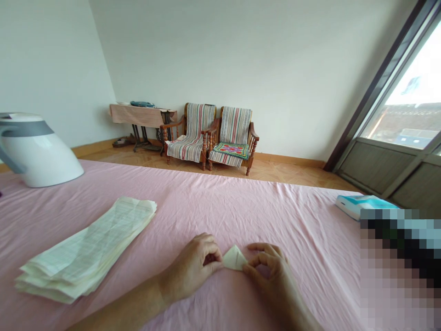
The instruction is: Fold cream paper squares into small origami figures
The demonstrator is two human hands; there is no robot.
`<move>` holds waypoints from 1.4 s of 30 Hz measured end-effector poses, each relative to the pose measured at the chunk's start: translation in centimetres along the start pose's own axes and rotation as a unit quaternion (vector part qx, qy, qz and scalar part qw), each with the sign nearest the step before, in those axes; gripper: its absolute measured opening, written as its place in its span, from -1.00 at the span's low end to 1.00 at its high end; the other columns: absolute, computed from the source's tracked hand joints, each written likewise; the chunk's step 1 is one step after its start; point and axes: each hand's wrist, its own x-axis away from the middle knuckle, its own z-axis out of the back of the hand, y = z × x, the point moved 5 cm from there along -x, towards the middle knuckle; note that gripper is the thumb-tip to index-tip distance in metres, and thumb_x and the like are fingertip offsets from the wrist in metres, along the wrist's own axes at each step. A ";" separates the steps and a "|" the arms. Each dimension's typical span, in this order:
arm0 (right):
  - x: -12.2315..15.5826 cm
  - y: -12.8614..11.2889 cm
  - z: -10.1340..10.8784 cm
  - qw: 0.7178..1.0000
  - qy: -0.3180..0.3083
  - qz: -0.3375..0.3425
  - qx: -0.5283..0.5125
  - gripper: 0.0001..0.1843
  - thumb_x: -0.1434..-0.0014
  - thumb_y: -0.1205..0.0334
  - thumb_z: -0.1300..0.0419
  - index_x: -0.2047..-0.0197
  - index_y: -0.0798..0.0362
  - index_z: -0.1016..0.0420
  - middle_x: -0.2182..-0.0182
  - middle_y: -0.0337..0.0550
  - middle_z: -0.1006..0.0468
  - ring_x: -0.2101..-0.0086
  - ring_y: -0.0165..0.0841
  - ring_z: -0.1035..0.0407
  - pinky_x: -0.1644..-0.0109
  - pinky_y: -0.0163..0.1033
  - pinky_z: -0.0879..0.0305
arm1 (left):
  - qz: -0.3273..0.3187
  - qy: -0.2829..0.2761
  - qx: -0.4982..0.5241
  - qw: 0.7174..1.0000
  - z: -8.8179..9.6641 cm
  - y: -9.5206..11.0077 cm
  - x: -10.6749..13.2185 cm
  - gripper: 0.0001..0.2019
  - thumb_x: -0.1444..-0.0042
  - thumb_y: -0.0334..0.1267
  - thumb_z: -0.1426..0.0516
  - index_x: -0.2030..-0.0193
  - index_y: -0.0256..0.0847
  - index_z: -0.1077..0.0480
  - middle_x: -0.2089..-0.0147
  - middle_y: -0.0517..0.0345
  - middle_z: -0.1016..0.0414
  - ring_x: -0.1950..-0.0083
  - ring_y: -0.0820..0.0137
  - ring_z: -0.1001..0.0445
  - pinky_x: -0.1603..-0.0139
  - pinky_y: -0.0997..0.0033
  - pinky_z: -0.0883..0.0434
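A small folded piece of pale paper, pointed at the top like a triangle, is between my two hands just above the pink cloth. My left hand pinches its left corner between thumb and forefinger. On the other side, my right hand grips the right corner with thumb and forefinger, its other fingers bent above. A short dark line or crease shows on the paper's face. Left of my hands lies a stack of long pale paper strips, their ends uneven.
A white and grey jug stands at the left of the cloth. At the right edge lies a blue and white packet, beside a blurred-out area. Beyond are two wooden armchairs and a cloth-covered sewing table.
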 end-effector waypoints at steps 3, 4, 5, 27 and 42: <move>-0.2 0.5 -0.1 1.000 -0.001 -0.002 0.026 -0.81 -0.07 0.28 -0.25 0.57 -0.04 -0.49 0.17 -0.11 -0.54 0.12 -0.10 -0.37 0.08 0.05 -0.25 | 0.011 0.003 -0.002 1.000 0.0 0.0 -0.1 -0.87 -0.06 -0.46 -0.22 0.47 -0.25 -0.43 0.41 0.24 -0.38 0.32 0.42 -0.37 0.30 0.50 -0.24; -0.3 0.6 -0.2 0.999 -0.004 0.004 0.035 -0.81 -0.07 0.25 -0.25 0.57 -0.04 -0.48 0.16 -0.09 -0.54 0.12 -0.09 -0.38 0.11 0.05 -0.26 | 0.014 0.004 -0.003 1.000 0.0 0.0 -0.1 -0.86 -0.07 -0.46 -0.22 0.48 -0.25 -0.42 0.42 0.24 -0.38 0.32 0.42 -0.37 0.31 0.50 -0.23; -0.4 0.8 -0.3 0.999 -0.004 0.012 0.044 -0.80 -0.08 0.24 -0.25 0.57 -0.04 -0.48 0.16 -0.08 -0.54 0.13 -0.08 -0.38 0.14 0.04 -0.28 | 0.017 0.006 -0.005 1.000 -0.1 0.0 -0.1 -0.86 -0.07 -0.45 -0.22 0.48 -0.25 -0.40 0.42 0.24 -0.38 0.32 0.42 -0.37 0.32 0.50 -0.23; -0.8 0.0 -0.2 0.998 0.031 0.015 0.057 -0.76 -0.07 0.31 -0.24 0.60 -0.03 -0.38 0.21 -0.08 -0.53 0.19 -0.11 -0.37 0.15 0.02 -0.26 | 0.041 0.042 -0.061 0.996 -0.8 -0.1 -0.2 -0.83 0.01 -0.43 -0.23 0.52 -0.23 -0.31 0.44 0.24 -0.38 0.32 0.37 -0.34 0.30 0.45 -0.17; -1.0 0.5 -0.5 0.995 0.013 0.019 0.099 -0.75 -0.06 0.29 -0.25 0.61 -0.03 -0.37 0.21 -0.09 -0.54 0.22 -0.11 -0.38 0.20 0.00 -0.27 | 0.057 0.044 -0.075 0.995 -0.7 0.1 -0.2 -0.83 0.01 -0.41 -0.24 0.52 -0.24 -0.32 0.44 0.23 -0.38 0.33 0.36 -0.35 0.31 0.44 -0.17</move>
